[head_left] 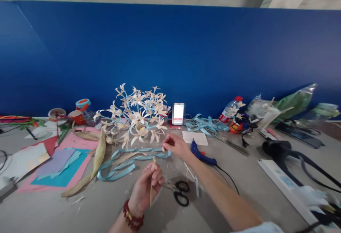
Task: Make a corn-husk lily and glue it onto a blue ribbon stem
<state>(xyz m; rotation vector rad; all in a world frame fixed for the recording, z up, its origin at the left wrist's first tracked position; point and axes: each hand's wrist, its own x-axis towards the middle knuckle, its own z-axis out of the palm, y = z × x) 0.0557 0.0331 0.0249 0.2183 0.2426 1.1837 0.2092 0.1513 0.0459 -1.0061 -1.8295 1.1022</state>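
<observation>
My left hand (149, 183) is closed around a thin straw-coloured strip (151, 196) that looks like dried husk; its tip shows above the fingers. Farther forward, my right hand (174, 144) has thumb and fingers pinched together beside the light blue ribbon (126, 171); what they hold, if anything, is too small to make out. Behind both hands stands a bunch of cream husk flowers (141, 133) on light blue stems. Black-handled scissors (182, 194) lie just right of my left hand. A blue glue gun (201, 154) rests right of my right wrist.
Dried corn husks (99, 151) and coloured paper sheets (64, 165) lie left. Blue ribbon loops (204, 124), a white card (195, 138), thin wires (233, 144) and a red-capped bottle (231, 108) are toward the back right. A white power strip (286, 186) lies right, before a blue partition (170, 55).
</observation>
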